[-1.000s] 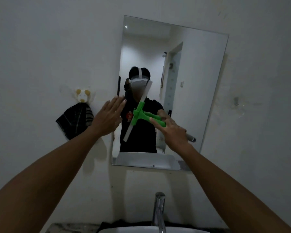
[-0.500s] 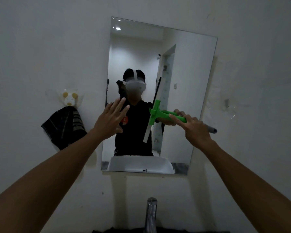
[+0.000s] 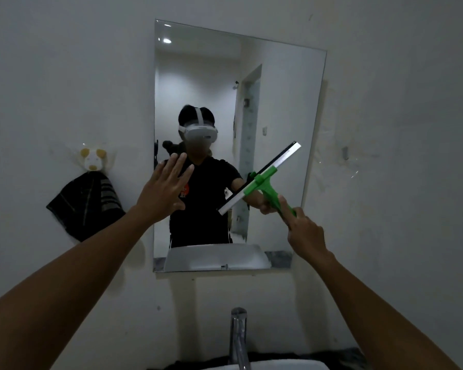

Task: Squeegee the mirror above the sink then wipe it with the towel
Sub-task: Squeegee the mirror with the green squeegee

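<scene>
Squeegee (image 3: 262, 177): handle gripped in right hand (image 3: 304, 232); blade slants up-right, above-left of fist, over mirror (image 3: 278, 89). Left hand (image 3: 162, 189) spread, empty.

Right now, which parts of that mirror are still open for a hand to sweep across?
The upper half of the mirror is bare, from its top edge down to the squeegee. A strip also lies free below both hands, above the bottom edge. The middle is crowded: the left hand is spread at the left edge, and the right hand grips the squeegee.
</scene>
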